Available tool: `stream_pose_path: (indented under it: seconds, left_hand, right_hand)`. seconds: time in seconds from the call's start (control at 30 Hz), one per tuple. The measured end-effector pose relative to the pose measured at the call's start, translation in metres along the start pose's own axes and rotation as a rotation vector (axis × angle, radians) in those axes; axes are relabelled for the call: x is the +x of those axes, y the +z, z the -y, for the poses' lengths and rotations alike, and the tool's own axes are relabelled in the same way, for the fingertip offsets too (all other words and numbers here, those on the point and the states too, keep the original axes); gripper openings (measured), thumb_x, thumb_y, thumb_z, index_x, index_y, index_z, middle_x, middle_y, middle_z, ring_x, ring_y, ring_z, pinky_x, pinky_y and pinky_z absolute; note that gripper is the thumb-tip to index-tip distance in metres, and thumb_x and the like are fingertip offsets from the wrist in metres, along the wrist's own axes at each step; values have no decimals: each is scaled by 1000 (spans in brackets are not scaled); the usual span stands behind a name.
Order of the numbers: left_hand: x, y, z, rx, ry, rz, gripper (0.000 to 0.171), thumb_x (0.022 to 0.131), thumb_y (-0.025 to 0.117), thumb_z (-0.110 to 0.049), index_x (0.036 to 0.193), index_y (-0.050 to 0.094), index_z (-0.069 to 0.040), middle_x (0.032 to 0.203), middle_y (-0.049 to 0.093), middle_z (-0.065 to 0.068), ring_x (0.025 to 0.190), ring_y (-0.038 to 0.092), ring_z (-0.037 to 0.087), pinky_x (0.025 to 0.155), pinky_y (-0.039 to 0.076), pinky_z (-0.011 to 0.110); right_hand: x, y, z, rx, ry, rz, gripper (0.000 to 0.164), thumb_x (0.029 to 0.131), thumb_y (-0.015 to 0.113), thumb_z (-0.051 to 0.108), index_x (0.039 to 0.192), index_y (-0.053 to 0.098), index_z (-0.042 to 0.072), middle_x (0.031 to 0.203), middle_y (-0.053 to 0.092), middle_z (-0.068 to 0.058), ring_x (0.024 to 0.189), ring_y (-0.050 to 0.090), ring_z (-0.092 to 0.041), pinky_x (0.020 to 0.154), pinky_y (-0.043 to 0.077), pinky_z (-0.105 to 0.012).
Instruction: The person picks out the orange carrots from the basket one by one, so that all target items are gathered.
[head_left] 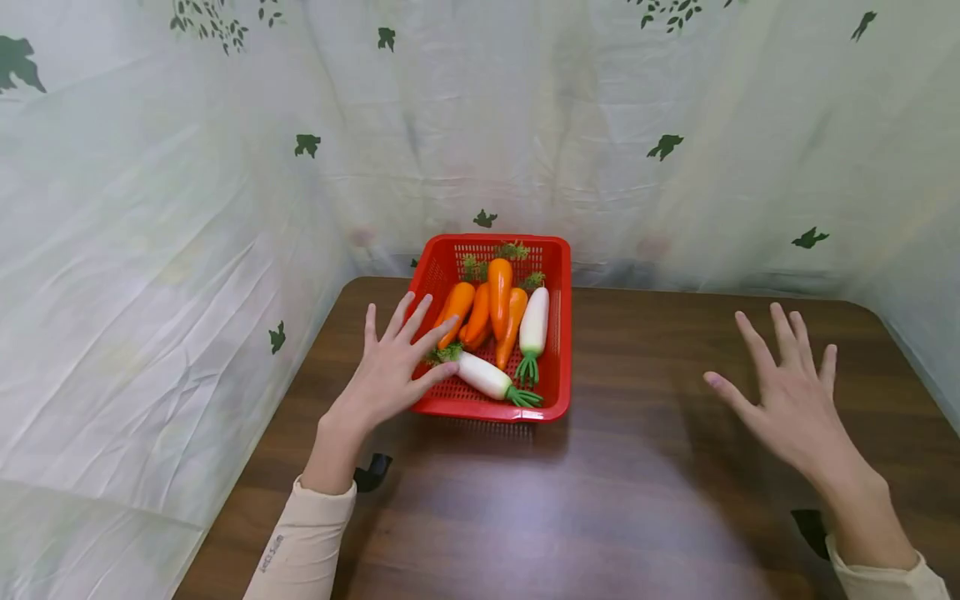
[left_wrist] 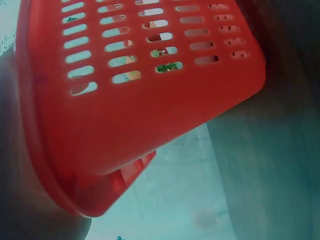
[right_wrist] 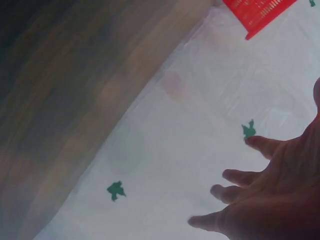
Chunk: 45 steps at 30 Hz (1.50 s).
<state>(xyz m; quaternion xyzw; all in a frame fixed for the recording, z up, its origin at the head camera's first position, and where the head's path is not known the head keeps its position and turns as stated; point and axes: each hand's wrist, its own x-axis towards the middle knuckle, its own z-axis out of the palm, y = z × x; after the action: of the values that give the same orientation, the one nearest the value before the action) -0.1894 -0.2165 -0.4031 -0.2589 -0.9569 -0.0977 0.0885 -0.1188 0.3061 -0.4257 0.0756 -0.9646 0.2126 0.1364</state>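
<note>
A red plastic basket (head_left: 564, 358) with slotted walls stands toward the back of the table. Inside lie several orange carrots (head_left: 500, 292) with green tufts. Two white radishes with green tops are in it too, one upright along the right side (head_left: 534, 321) and one slanting across the front (head_left: 483, 375). My left hand (head_left: 390, 367) is spread over the basket's left front corner, fingers straight, holding nothing. In the left wrist view the basket's wall (left_wrist: 150, 110) fills most of the frame. Far to the right, my right hand (head_left: 798, 404) hovers above the table with fingers spread and nothing in it.
The dark wood table (head_left: 637, 500) runs to a pale curtain (head_left: 525, 125) with green leaf and bird prints, which hangs behind and along both sides. Black wrist-camera parts (head_left: 372, 472) show under the left wrist.
</note>
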Motion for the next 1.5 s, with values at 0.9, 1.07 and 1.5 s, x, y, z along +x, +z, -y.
stream_pose_path:
  seconds: [0.9, 1.07, 1.5]
  left_hand:
    - [9, -3, 38, -461, -51, 0, 66, 102, 61, -48, 163, 41, -29, 177, 16, 2, 165, 5, 30, 126, -6, 70]
    - [10, -3, 43, -502, -63, -1, 65, 103, 60, -44, 163, 41, -29, 177, 16, 1, 165, 5, 29, 126, -5, 71]
    - [11, 9, 58, -761, -104, -18, 56, 109, 52, -40, 163, 42, -27, 177, 18, 4, 164, 9, 25, 127, 10, 71]
  right_hand:
    - [52, 21, 90, 340, 22, 40, 72, 108, 55, 47, 169, 20, 32, 178, 8, -6, 158, 22, -49, 114, 26, -79]
    - [59, 26, 110, 394, 7, 27, 70, 108, 54, 48, 169, 26, 27, 177, 14, -8, 158, 23, -46, 116, 26, -78]
    - [80, 37, 146, 456, -19, -37, 65, 107, 53, 50, 163, 40, 19, 170, 35, -9, 156, 33, -35, 123, 28, -67]
